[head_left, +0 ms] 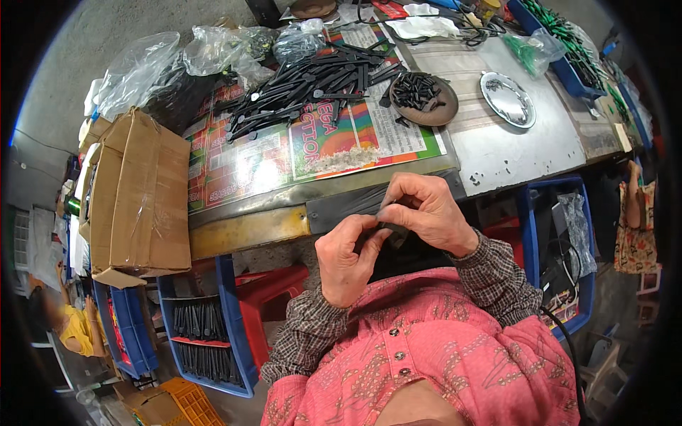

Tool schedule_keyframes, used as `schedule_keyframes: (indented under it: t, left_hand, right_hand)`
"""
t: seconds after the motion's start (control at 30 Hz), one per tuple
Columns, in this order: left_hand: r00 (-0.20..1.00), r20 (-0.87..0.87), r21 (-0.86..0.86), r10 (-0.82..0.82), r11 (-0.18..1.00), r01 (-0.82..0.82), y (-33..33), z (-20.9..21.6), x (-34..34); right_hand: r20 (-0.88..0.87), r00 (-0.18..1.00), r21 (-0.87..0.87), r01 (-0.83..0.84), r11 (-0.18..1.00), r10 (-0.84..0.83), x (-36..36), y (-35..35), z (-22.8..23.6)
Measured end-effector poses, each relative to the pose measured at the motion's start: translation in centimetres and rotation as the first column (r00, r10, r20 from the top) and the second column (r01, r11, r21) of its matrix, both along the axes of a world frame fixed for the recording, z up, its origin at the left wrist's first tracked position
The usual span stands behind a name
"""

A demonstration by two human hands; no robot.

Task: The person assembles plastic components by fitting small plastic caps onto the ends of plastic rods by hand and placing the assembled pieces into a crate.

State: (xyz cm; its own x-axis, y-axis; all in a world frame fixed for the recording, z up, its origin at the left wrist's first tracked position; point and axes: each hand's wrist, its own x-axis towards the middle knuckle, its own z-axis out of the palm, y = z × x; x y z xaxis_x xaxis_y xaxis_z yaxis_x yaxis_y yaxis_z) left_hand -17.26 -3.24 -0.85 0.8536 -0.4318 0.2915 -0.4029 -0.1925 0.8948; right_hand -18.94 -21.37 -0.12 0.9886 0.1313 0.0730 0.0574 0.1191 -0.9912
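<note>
My left hand (347, 254) and my right hand (430, 210) meet just in front of the table's near edge. Thumb and forefinger are pinched together on each. Between the fingertips is something small and dark, mostly hidden, whose kind I cannot make out. Beyond the hands, a heap of long, flat black strips (312, 91) lies on a colourful printed sheet (355, 153). To its right, a brown round dish (444, 112) holds small black cylindrical pieces (415, 90). Further right is a shiny silver plate (522, 117) with some tiny dark bits on it.
An open cardboard box (153, 206) stands at the table's left end. Clear plastic bags (145, 67) lie behind it. Below are a blue bin (249, 380) of black strips, a red stool (273, 284) and a blue crate (529, 234). A blue tray (579, 82) sits far right.
</note>
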Motion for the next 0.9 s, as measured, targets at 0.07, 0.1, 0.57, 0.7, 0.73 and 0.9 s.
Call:
schedule_keyframes:
  t: [0.07,0.1,0.57,0.7,0.73,0.9]
  left_hand:
    - [0.988,0.125,0.019,0.085,0.996,-0.088,-0.4,-0.3,0.0]
    - [0.989,0.121,0.019,0.081,0.996,-0.084,-0.5,-0.2,0.0]
    - [0.964,0.213,0.076,0.159,0.981,-0.179,-0.5,-0.2,0.3]
    - [0.984,0.128,0.073,0.123,0.988,-0.133,-0.4,0.0,0.4]
    - [0.993,0.058,0.038,0.1,0.994,-0.102,-0.5,-0.2,0.5]
    - [0.999,-0.029,0.013,0.039,0.999,-0.038,-0.7,-0.1,0.4]
  right_hand:
    - [0.107,0.986,-0.103,0.137,0.985,-0.126,0.1,0.7,-0.2]
    - [0.103,0.986,-0.105,0.141,0.985,-0.13,0.1,0.8,-0.1]
    - [0.062,0.975,0.014,0.211,0.977,-0.211,0.2,1.8,0.1]
    - [0.105,0.979,-0.016,0.177,0.984,-0.174,0.3,1.3,0.0]
    - [0.061,0.984,0.076,0.163,0.984,-0.167,0.3,1.4,-0.1]
    - [0.149,0.983,0.018,0.101,0.995,-0.103,0.1,0.2,-0.3]
